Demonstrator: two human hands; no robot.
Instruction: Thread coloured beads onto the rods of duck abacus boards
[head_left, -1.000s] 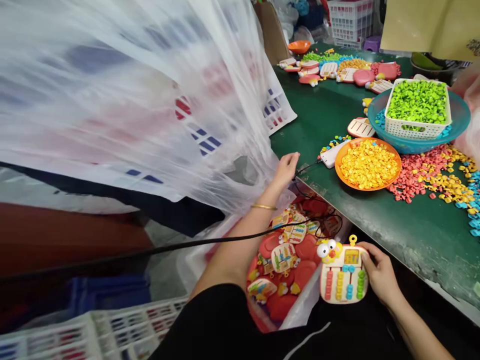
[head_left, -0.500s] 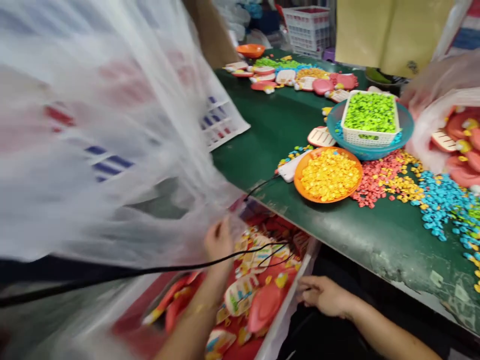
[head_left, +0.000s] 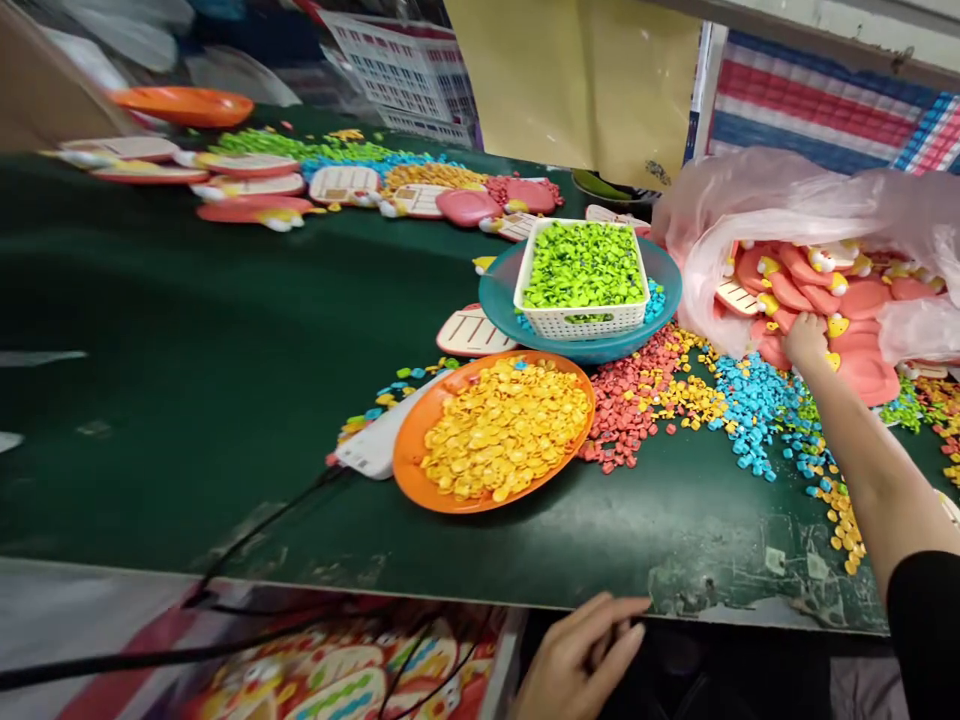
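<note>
My right hand (head_left: 806, 340) reaches across the green table (head_left: 187, 380) into a pink-tinted plastic bag (head_left: 787, 195) full of red toy shells (head_left: 862, 300). It rests on those shells with its fingers hidden among them. My left hand (head_left: 585, 660) hangs just below the table's front edge, fingers loosely stretched and holding nothing. Left of it, under the edge, is a bin of finished toy boards (head_left: 337, 680).
An orange dish of yellow beads (head_left: 502, 430), a white basket of green beads (head_left: 581, 275) in a teal bowl, and loose red, blue and yellow beads (head_left: 720, 390) lie mid-table. Toy parts (head_left: 247, 190) line the far edge. A black cable (head_left: 247, 540) crosses the front.
My view swung right from the bin to the table. My right hand rose from below the table into the bag of red shells. The left hand left the clear plastic and dropped to the table edge.
</note>
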